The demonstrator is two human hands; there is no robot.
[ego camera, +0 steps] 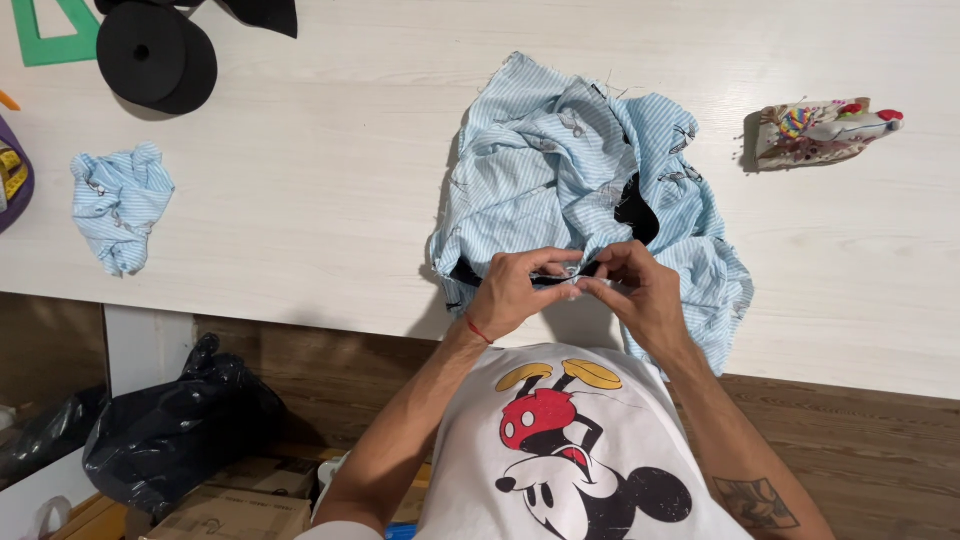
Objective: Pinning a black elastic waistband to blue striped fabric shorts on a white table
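A crumpled light-blue striped fabric piece [560, 165] with black lining lies on the white table [300, 200], draping over its near edge. My left hand [515, 292] and my right hand [640, 290] both pinch the fabric's near edge close together, fingertips almost touching. A red thread band circles my left wrist.
A smaller scrap of the same striped cloth [120, 205] lies at the left. Black round pieces [155, 55] and a green triangle ruler [55, 30] sit at the far left. A colourful pincushion-like item [820, 130] rests at the right. Below the table are a black bag [175, 425] and cardboard boxes [235, 510].
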